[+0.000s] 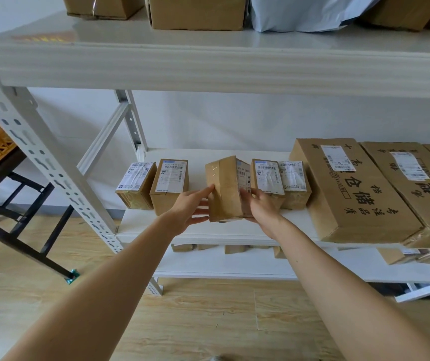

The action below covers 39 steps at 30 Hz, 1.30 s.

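Observation:
A small brown taped cardboard box [225, 188] with a barcode label on its right face is tilted over the white middle shelf [208, 230]. It sits between my two hands. The straight fingers of my left hand [190, 207] press against the box's left side. My right hand [260, 207] holds the lower right side, with fingers on the label face and the thumb under the bottom edge. The box lies in a gap in a row of similar parcels.
Two labelled small boxes [169, 183] stand left of the gap and two more [267, 178] to its right. Large flat cartons [352, 191] fill the shelf's right end. The upper shelf beam [208, 69] hangs overhead. A slotted upright [39, 157] and a black frame [13, 204] are at left.

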### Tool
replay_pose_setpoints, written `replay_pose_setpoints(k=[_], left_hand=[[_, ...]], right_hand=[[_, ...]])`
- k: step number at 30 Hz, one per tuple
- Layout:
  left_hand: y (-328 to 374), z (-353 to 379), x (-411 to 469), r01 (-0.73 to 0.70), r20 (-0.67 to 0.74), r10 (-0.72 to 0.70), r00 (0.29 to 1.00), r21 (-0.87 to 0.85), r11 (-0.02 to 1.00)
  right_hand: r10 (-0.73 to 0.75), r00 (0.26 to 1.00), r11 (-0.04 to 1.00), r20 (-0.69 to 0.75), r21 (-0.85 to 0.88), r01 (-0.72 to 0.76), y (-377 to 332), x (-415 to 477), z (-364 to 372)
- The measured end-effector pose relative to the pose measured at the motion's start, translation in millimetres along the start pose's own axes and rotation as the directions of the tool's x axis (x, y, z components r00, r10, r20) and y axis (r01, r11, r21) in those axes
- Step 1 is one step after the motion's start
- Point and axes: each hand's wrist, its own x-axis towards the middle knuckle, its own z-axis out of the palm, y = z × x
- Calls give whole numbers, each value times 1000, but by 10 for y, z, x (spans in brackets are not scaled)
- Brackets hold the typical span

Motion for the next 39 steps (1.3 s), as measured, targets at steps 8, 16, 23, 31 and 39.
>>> replay_pose_setpoints(k=[8, 16, 23, 31, 39], left_hand=[[78, -29, -67, -11, 24, 11, 1000, -22, 1000], [143, -32, -45, -42, -51, 38, 998, -89, 995], [104, -61, -19, -59, 8, 59, 998, -80, 995], [9, -45, 2, 20, 84, -16, 996, -52, 998], [-97, 1, 28, 136, 69, -120, 990, -311, 941]], right_hand=[[135, 990, 989, 44, 59, -138, -61, -35, 9], [223, 974, 965, 51, 134, -227, -107, -46, 22], [224, 965, 932, 138, 258, -253, -98, -45, -9], [86, 980, 962, 178, 242, -128, -87, -101, -43], [-20, 970, 902, 242, 424, -87, -60, -52, -123]])
